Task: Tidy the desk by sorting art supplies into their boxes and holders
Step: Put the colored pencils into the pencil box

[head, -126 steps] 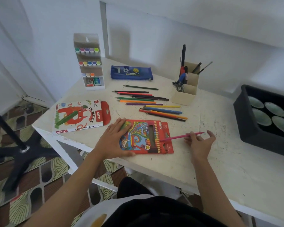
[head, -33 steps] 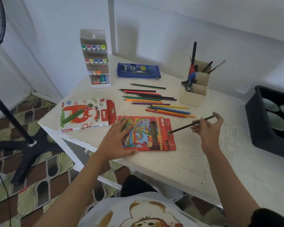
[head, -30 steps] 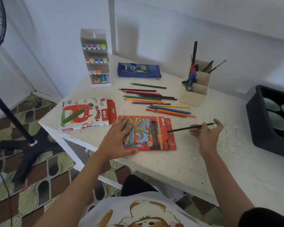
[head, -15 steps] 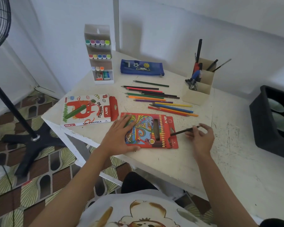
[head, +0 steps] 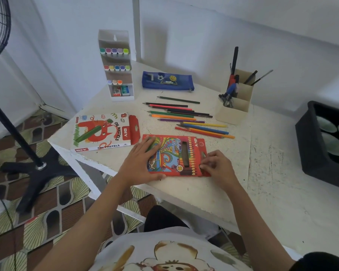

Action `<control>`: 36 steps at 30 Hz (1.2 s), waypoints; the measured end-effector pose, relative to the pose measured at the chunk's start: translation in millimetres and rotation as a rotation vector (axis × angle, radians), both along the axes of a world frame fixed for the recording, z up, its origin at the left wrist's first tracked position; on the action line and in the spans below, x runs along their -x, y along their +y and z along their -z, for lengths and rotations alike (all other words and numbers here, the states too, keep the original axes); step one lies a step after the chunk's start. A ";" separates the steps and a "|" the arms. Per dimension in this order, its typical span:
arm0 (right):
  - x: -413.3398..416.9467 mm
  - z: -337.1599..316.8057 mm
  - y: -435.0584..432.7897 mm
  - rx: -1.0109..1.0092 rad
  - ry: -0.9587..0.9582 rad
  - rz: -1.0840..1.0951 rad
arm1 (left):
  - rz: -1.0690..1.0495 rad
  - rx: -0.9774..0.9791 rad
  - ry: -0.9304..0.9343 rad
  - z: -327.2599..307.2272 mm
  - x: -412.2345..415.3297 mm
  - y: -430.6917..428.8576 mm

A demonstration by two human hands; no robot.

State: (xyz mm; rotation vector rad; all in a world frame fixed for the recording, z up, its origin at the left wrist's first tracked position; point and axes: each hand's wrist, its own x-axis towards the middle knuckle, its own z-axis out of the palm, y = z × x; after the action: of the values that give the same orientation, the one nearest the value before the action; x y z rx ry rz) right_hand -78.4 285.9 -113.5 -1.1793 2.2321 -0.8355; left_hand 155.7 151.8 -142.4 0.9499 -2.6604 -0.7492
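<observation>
Against white walls (head: 204, 26), desk (head: 266, 192) (scuffed)

Black crate (head: 309, 151) of pale discs (head: 333, 143); fan stand (head: 33, 177) on patterned floor (head: 57, 208)

The bench (head: 262, 173) is white-painted, rough and speckled. The colour pencil box (head: 176, 155) and pastel box (head: 104, 132) look like glossy printed card; the pencil case (head: 167, 80) looks like blue cloth.
</observation>
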 end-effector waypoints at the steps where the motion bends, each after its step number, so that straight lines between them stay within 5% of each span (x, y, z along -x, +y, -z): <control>1: 1.4 1.0 0.7 0.001 -0.004 -0.021 | 0.000 0.000 0.003 -0.3 -0.4 0.2; 16: 25.2 -15.1 -7.6 -0.081 -0.110 -0.089 | 0.011 0.084 -0.013 1.2 0.3 1.0; 22: 59.6 -28.4 -30.6 0.053 0.092 0.093 | 0.008 0.067 -0.022 0.3 0.9 1.5; 26: 77.2 -22.3 -51.4 -0.031 0.259 0.080 | 0.011 0.053 -0.030 0.7 1.2 0.7; 36: 72.9 -7.6 -52.5 -0.029 0.319 0.116 | 0.012 0.033 -0.016 -1.1 1.7 1.3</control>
State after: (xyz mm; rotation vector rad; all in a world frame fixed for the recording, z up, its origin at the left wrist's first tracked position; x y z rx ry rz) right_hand -151.3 233.5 -105.9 -1.2525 2.5813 -0.6949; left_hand 154.0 153.1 -141.2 0.9364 -2.6853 -0.7004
